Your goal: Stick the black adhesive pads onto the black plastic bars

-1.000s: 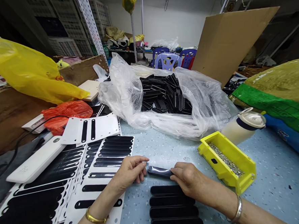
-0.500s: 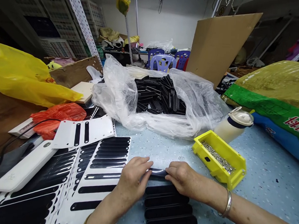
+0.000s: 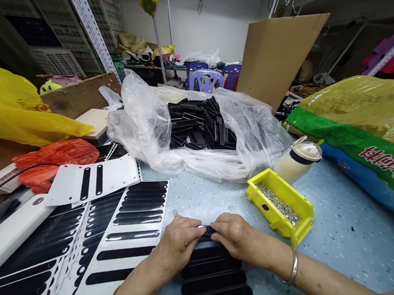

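A glossy black oblong plastic strip [image 3: 208, 231] is gripped at its ends between the left hand [image 3: 177, 245] and the right hand [image 3: 233, 237]. It is held at the far end of a row of matching black strips [image 3: 216, 278] laid on the speckled blue table [image 3: 345, 239].

Left hand [image 3: 177, 243] and right hand [image 3: 234, 238] together, curled

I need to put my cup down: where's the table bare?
Bare table: right of the yellow bin, before the green sack; smaller patch between clear bag, left hand and right hand. Left side crowded with black-strip sheets.
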The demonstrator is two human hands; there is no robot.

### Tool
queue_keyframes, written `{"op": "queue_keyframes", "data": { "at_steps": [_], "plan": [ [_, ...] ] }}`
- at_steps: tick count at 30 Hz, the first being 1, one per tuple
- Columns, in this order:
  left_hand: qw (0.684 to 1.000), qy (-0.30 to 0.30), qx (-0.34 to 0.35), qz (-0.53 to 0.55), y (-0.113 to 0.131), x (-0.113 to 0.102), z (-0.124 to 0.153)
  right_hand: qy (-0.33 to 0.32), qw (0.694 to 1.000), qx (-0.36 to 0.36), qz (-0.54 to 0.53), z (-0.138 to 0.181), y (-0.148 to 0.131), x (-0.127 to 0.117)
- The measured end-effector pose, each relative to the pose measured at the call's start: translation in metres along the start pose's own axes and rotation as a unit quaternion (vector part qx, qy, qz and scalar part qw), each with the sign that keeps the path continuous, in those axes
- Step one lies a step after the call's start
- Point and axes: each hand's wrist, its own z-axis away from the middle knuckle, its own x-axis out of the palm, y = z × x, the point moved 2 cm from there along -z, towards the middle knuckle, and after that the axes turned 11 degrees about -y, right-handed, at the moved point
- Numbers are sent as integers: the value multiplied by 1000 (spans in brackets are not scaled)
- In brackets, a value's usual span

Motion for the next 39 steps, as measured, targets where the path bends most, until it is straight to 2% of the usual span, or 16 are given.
{"op": "queue_keyframes", "data": {
  "at_steps": [4,12,15,19,22,25,30,34,39],
  "plan": [
    [1000,-10,5,-2,0,-1,-1,6,1000,3,-18,3,2,0],
    [1000,13,15,-7,-1,-1,0,17,998,18,-60,5,2,-1],
    [1000,18,18,-11,-1,-1,0,63,995,23,-72,14,9,4],
    [999,40,25,-8,0,-2,-1,166,983,33,-69,31,22,10],
    [998,49,24,2,1,-2,-2,179,978,61,-92,37,26,11],
    [999,46,-8,28,0,-2,-1,147,968,126,-160,34,25,13],
    [986,30,-137,85,-5,-2,1,105,937,224,-246,20,21,17],
    [966,-1,-224,126,-5,-2,-3,96,940,276,-174,4,19,16],
    [957,-37,-244,155,-1,-6,-9,56,958,279,-27,-15,13,13]
  ]
}}
